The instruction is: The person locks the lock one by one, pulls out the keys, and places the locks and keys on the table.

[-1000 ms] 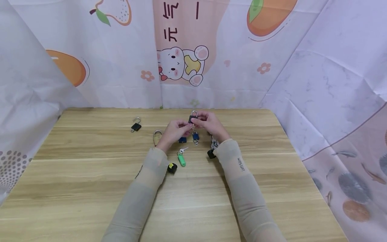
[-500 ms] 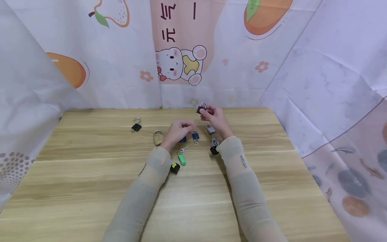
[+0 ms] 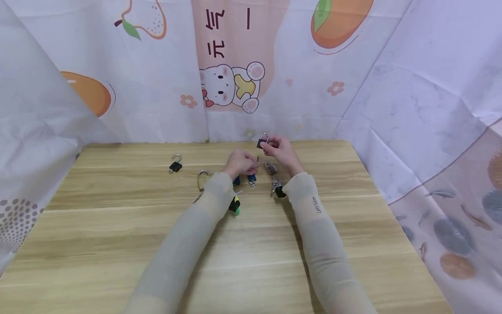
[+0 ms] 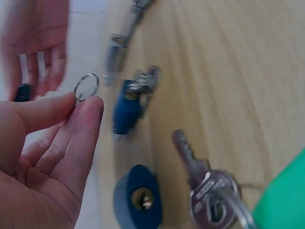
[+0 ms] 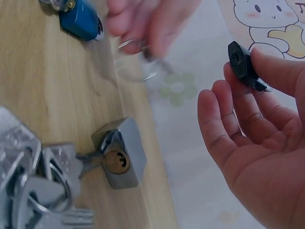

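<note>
Between thumb and fingers my right hand (image 3: 280, 150) pinches a small black padlock (image 3: 260, 143), raised near the table's back edge. Its keyhole end faces the camera in the right wrist view, and the shackle looks closed in the head view. Just left of it and lower, my left hand (image 3: 241, 162) pinches a thin metal key ring (image 4: 86, 86); what hangs from the ring is blurred and partly behind the fingers. Below the left hand lie two blue padlocks, one (image 4: 127, 107) with keys at it, the other (image 4: 138, 198) with its keyhole showing. A silver key (image 4: 214, 198) lies nearby, joined to a green tag (image 4: 288, 191).
A grey padlock (image 5: 125, 160) with a key in it and a bunch of keys (image 5: 43, 176) lie below the right hand. Left on the table are a brass padlock (image 3: 202, 181) and an open black padlock (image 3: 175, 166). A printed curtain (image 3: 157, 117) hangs behind.
My hands were together at the black padlock. The right hand has since carried it up and right, away from the left, which has turned and shifted slightly right.
</note>
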Tool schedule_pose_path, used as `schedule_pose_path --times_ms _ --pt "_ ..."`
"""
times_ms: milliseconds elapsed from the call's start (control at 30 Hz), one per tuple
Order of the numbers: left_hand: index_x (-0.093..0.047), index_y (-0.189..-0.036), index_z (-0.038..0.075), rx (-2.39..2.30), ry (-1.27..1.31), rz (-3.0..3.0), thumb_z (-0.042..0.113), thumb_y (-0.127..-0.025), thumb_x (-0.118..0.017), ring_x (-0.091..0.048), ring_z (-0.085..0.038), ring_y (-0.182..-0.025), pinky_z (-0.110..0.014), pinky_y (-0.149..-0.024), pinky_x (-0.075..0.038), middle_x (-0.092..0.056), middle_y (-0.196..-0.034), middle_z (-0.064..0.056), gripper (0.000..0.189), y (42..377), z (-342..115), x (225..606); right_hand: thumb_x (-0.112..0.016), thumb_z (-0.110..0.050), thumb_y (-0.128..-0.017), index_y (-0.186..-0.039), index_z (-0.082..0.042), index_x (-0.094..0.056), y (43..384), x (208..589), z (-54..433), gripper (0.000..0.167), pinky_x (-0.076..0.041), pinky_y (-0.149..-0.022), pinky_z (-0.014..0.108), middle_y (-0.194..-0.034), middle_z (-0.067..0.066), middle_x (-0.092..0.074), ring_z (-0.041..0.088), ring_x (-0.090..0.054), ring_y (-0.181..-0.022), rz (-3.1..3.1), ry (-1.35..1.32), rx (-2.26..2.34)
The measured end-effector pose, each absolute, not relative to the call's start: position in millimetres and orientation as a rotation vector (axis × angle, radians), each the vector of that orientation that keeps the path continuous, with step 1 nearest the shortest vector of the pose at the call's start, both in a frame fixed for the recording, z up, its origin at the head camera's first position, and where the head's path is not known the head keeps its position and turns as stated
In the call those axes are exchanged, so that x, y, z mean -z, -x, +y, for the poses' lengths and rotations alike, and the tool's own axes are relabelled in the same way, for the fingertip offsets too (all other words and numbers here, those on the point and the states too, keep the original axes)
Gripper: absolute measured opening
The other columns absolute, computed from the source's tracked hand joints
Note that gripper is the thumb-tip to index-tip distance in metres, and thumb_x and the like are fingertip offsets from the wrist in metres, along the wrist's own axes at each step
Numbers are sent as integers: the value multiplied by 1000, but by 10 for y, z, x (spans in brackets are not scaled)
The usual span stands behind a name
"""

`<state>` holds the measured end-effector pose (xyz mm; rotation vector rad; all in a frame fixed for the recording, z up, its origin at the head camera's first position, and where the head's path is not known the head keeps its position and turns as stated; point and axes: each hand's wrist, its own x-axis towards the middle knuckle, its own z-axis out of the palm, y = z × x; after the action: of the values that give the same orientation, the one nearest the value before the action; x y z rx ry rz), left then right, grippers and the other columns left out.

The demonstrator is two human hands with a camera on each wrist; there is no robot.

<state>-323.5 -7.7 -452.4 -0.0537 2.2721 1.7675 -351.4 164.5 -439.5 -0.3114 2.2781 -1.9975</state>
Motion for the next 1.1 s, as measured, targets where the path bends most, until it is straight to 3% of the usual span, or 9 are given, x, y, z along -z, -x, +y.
schedule_pose_path --times_ms 200,333,467,633,800,867,967,1033,1100 --pt "-74 -84 -5 -1553 109 2397 0 -87 -74 -67 -16 -56 -27 -60 -61 -72 -73 -13 5 3293 51 4576 -69 -14 -99 -119 5 -63 3537 4485 1656 29 -50 -99 56 -103 16 -67 34 -64 -95 2281 289 1927" --pt "-67 -65 2 -1357 71 2543 1 -82 -72 -64 -14 -46 -26 -51 -58 -66 -58 -7 18 3317 107 4633 -68 -13 -99 -123 7 -62 3538 4510 1639 32 -50 -98 56 -104 16 -66 42 -61 -103 2286 273 1868" --pt "-60 -61 8 -1214 52 2638 1 -82 -70 -58 -11 -40 -26 -47 -56 -59 -50 -1 25 3310 119 4642 -67 -16 -100 -125 5 -61 3617 4576 1624 33 -52 -98 50 -109 15 -67 43 -60 -108 2294 245 1812" --pt "-61 -67 6 -1217 66 2623 1 -84 -69 -59 -11 -41 -27 -50 -58 -63 -56 -4 19 3303 100 4586 -68 -15 -99 -119 5 -63 3720 4621 1599 29 -56 -80 34 -98 12 -66 24 -62 -84 2274 198 1810" --pt "-71 -82 0 -1339 105 2561 0 -84 -71 -60 -10 -44 -25 -52 -58 -70 -69 -8 2 3340 62 4590 -70 -12 -97 -110 3 -65 3831 4697 1550 20 -40 -55 24 -77 3 -57 12 -47 -63 2194 102 1855" --pt "-70 -88 0 -1409 111 2549 0 -84 -71 -62 -11 -47 -25 -53 -59 -69 -69 -7 4 3369 46 4597 -71 -12 -97 -106 1 -66 3866 4706 1534 17 -36 -54 24 -77 1 -56 13 -45 -63 2214 79 1820" --pt "-62 -82 3 -1430 89 2597 1 -83 -69 -63 -12 -51 -23 -52 -56 -63 -64 -3 8 3418 21 4610 -70 -13 -97 -104 2 -69 3908 4700 1515 16 -40 -60 23 -88 1 -61 13 -49 -71 2277 78 1732" --pt "-54 -78 4 -1406 71 2644 3 -83 -68 -59 -13 -53 -21 -51 -48 -58 -63 -3 14 3449 4 4620 -70 -13 -97 -104 2 -70 3922 4686 1503 17 -42 -65 24 -94 2 -63 15 -51 -76 2309 78 1673" --pt "-58 -82 2 -1380 55 2693 4 -82 -67 -55 -13 -61 -21 -54 -41 -60 -72 -3 9 3470 -9 4633 -71 -13 -97 -106 3 -72 3932 4675 1490 18 -45 -70 25 -100 4 -64 16 -53 -81 2315 74 1638"
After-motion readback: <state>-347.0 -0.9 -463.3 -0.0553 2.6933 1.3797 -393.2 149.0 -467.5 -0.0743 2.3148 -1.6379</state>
